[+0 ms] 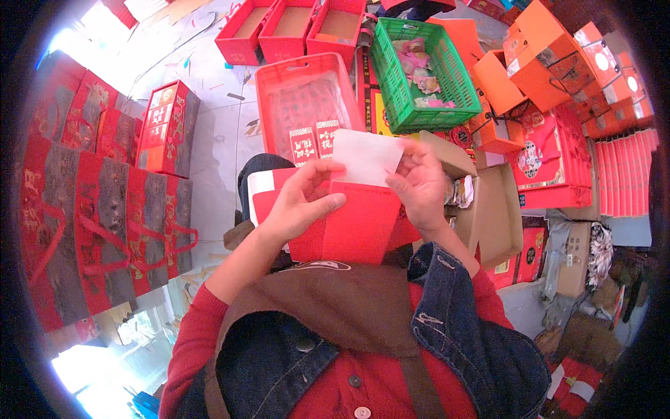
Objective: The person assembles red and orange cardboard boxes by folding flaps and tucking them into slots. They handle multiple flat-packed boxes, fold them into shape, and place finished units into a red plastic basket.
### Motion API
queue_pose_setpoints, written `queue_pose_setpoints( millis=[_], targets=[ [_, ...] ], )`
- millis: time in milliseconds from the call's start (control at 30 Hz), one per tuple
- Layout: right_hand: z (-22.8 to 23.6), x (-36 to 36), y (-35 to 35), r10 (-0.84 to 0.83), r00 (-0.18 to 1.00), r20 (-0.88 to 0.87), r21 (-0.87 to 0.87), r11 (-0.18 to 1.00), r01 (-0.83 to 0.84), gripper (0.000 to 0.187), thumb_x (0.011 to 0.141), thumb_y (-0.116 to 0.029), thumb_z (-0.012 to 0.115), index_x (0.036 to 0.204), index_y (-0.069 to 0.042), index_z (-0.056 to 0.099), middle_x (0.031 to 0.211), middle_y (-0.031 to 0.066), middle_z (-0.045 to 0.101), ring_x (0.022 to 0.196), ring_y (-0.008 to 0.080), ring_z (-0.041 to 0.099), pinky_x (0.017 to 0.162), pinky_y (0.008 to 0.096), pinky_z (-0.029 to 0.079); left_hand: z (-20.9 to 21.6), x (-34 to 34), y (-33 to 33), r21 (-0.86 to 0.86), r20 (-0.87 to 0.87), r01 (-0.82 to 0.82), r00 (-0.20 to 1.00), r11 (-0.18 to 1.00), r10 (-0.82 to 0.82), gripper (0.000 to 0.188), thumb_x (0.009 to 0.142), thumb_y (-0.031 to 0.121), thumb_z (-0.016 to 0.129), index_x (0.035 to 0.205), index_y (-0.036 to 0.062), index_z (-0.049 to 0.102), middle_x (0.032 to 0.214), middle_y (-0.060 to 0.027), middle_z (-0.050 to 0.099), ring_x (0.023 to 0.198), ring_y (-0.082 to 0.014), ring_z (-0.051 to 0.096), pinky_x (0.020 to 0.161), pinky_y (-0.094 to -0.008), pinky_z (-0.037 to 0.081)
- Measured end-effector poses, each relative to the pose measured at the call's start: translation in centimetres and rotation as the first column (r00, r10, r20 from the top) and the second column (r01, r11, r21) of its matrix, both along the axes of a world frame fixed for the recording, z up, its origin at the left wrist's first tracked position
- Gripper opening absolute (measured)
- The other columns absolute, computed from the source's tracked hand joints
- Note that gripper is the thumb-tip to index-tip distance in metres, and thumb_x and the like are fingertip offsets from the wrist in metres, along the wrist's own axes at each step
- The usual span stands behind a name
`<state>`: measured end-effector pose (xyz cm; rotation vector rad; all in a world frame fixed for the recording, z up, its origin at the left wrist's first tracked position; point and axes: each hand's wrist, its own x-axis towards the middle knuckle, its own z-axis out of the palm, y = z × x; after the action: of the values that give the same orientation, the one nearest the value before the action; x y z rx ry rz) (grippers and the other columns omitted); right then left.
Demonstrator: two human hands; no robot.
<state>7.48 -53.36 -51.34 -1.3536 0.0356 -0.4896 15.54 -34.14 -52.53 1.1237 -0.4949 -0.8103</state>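
In front of my chest is a red paper envelope with a pale white flap standing up at its top. My left hand pinches the left edge, thumb in front and fingers behind. My right hand has its thumb and fingers closed at the flap's right edge; its outer fingers are slightly blurred. More red card lies under the envelope on my lap. Just beyond the flap, red packets with white print sit in a red plastic crate.
Right of the crate stands a green basket with small wrapped pieces. An open cardboard box is by my right arm. Orange boxes are stacked at the far right. Red gift bags line the left, near a red box.
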Motion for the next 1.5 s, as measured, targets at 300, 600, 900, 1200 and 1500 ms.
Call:
queue_pose_setpoints(
  millis=[300,600,900,1200,1500],
  targets=[
    [3.9,1.3,-2.1,0.220,0.934,-0.282,-0.415,0.849,-0.326,0.025,0.085,-0.014,0.062,0.106,0.000,0.065,0.104,0.0119,0.065,0.100,0.0185,0.059,0.089,0.0302,0.044,-0.2,-0.3,-0.4,-0.043,0.078,-0.007,0.997,0.999,0.010,0.043,0.084,0.005,0.062,0.122,0.0054,0.042,0.123,-0.0054,0.048,0.115,-0.0149,0.047,0.097,-0.0307,0.039],
    [5.6,1.7,-2.2,0.258,0.883,-0.393,-0.465,0.772,-0.433,0.030,0.074,-0.006,0.069,0.103,0.000,0.067,0.104,0.0115,0.066,0.099,0.0181,0.061,0.089,0.0303,0.046,0.6,-0.7,-0.2,-0.107,-0.018,0.042,0.999,0.993,-0.044,0.041,0.086,0.005,0.061,0.122,0.0039,0.040,0.119,-0.0066,0.047,0.115,-0.0163,0.046,0.099,-0.0331,0.038],
    [4.7,1.7,-2.5,0.315,0.875,-0.367,-0.393,0.800,-0.453,0.027,0.072,-0.005,0.071,0.098,-0.001,0.068,0.104,0.0100,0.065,0.099,0.0179,0.060,0.090,0.0302,0.045,0.9,-1.3,-0.4,-0.093,0.095,-0.050,0.994,0.994,0.059,0.043,0.087,0.006,0.059,0.125,0.0039,0.038,0.120,-0.0075,0.045,0.116,-0.0153,0.046,0.098,-0.0323,0.039],
    [5.1,0.7,-1.5,0.241,0.925,-0.294,-0.548,0.750,-0.370,0.025,0.075,-0.007,0.070,0.100,-0.002,0.068,0.101,0.0111,0.065,0.097,0.0198,0.061,0.089,0.0306,0.046,1.0,-1.2,-0.1,-0.030,0.148,0.019,0.989,0.999,-0.015,0.038,0.090,0.007,0.055,0.126,0.0045,0.041,0.124,-0.0077,0.047,0.117,-0.0147,0.047,0.095,-0.0315,0.041],
    [4.2,-1.8,-1.9,0.189,0.963,-0.192,-0.520,0.813,-0.264,0.030,0.079,-0.005,0.065,0.109,-0.001,0.064,0.115,0.0140,0.061,0.109,0.0227,0.056,0.096,0.0343,0.041,0.9,-1.7,0.1,-0.025,0.129,-0.057,0.990,0.998,0.059,0.030,0.090,0.004,0.055,0.118,0.0042,0.047,0.119,-0.0048,0.046,0.112,-0.0130,0.047,0.090,-0.0283,0.044]
  ],
)
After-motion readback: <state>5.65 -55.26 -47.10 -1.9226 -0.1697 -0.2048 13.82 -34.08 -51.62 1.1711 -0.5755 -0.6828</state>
